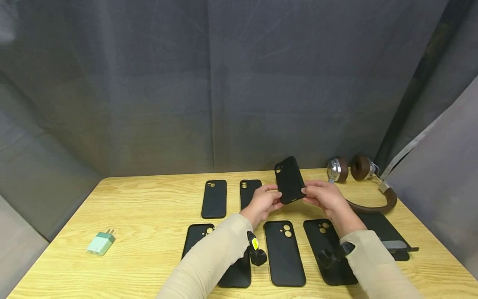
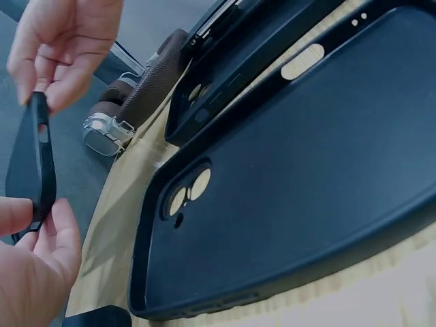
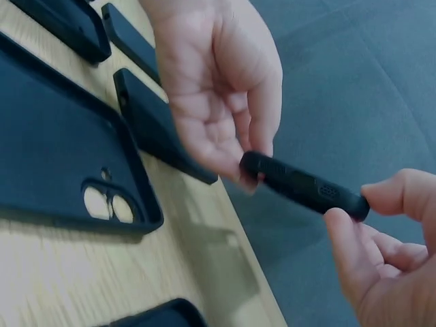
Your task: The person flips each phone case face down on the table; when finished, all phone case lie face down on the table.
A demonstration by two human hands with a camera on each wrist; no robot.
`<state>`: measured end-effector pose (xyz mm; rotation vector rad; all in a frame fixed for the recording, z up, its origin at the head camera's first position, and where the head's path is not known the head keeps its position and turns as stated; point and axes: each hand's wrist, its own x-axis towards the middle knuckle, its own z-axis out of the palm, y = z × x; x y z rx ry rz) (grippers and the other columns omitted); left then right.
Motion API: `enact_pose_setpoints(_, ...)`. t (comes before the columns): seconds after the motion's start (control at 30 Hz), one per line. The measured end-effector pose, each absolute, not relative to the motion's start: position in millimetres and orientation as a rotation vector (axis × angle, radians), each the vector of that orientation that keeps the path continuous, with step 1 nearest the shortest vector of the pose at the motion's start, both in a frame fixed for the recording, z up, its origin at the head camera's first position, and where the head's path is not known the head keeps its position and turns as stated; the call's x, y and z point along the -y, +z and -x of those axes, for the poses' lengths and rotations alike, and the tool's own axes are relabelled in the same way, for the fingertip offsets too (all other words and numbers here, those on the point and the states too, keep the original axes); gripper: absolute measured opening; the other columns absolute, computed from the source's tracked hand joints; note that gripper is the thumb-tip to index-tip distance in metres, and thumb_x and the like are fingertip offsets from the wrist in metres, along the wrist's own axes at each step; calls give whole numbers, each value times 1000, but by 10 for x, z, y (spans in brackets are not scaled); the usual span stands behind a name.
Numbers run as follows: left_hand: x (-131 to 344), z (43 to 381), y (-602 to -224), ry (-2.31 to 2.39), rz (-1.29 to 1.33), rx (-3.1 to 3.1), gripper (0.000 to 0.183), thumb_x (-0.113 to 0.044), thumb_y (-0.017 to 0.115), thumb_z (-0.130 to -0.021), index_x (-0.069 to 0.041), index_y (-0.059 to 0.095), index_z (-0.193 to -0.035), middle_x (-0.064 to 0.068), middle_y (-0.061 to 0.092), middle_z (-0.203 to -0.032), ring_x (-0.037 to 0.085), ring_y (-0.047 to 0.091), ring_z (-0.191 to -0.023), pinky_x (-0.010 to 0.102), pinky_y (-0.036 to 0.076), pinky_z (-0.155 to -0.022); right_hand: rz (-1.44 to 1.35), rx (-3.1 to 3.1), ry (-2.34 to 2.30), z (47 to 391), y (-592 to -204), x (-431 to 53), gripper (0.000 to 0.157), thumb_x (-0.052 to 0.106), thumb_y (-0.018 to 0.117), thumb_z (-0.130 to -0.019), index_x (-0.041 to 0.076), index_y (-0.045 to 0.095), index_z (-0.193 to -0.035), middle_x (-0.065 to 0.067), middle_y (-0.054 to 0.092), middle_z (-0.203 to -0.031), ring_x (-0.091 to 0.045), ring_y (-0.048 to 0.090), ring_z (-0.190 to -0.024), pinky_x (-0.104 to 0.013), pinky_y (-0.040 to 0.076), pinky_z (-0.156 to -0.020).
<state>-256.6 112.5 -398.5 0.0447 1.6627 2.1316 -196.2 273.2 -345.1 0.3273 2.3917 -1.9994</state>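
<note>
Raised over the back of the table is a black phone case, tilted, its camera cutout at the upper left. My left hand pinches its lower left corner between thumb and fingers. At the lower right corner my right hand pinches it the same way. In the right wrist view the held phone case shows its narrow edge, with the left hand at one end and the right hand at the other. Below the hands lies another phone case, open side up.
More black phone cases lie around: one at the back, one partly behind the left hand, others in front under the forearms. Brown headphones lie at the right beside a black flat pouch. A green plug adapter sits at the left.
</note>
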Motion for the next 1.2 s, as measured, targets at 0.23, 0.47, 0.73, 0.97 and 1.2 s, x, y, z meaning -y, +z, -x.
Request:
enact_pose_setpoints(0.23, -1110, 2550, -3996, 2134, -73, -1770, 34, 3, 58, -87, 1, 54, -120, 11, 61, -91, 13, 59, -69, 30, 55, -70, -327, -2388, -1956, 1981, -3548, -2826, 51, 3, 51, -89, -15, 34, -134, -32, 39, -130, 1, 60, -76, -23, 53, -76)
enact_pose_setpoints(0.47, -1119, 2517, -4038, 2048, -127, -1990, 37, 3, 64, -83, 3, 56, -119, 13, 64, -90, 15, 63, -68, 36, 55, -72, -331, -2405, -1854, 2043, -3689, -2869, 49, 2, 52, -89, -18, 36, -131, -37, 37, -131, -4, 60, -80, -25, 54, -74)
enact_pose_setpoints(0.73, -1137, 2494, -4050, 1913, -111, -2136, 41, 6, 64, -82, 7, 55, -122, 19, 59, -113, 24, 65, -87, 30, 55, -71, -364, -2381, -1814, 2061, -3807, -2872, 47, -1, 52, -88, -19, 39, -128, -25, 53, -110, -8, 62, -73, -27, 55, -70)
enact_pose_setpoints(0.97, -1186, 2450, -4040, 1751, -96, -2273, 44, 5, 67, -79, 3, 58, -121, 18, 60, -116, 22, 67, -84, 28, 55, -69, -455, -2316, -1812, 2060, -3896, -2891, 46, -4, 53, -86, -20, 38, -127, -13, 56, -92, -9, 63, -66, -25, 55, -66)
enact_pose_setpoints(1.2, -1257, 2446, -4029, 1611, -114, -2390, 45, 4, 70, -77, 4, 59, -120, 17, 61, -116, 20, 67, -78, 28, 54, -69, -449, -2497, -1626, 2090, -3950, -2894, 45, 2, 60, -82, -19, 47, -120, -27, 54, -108, -11, 61, -71, -27, 55, -65)
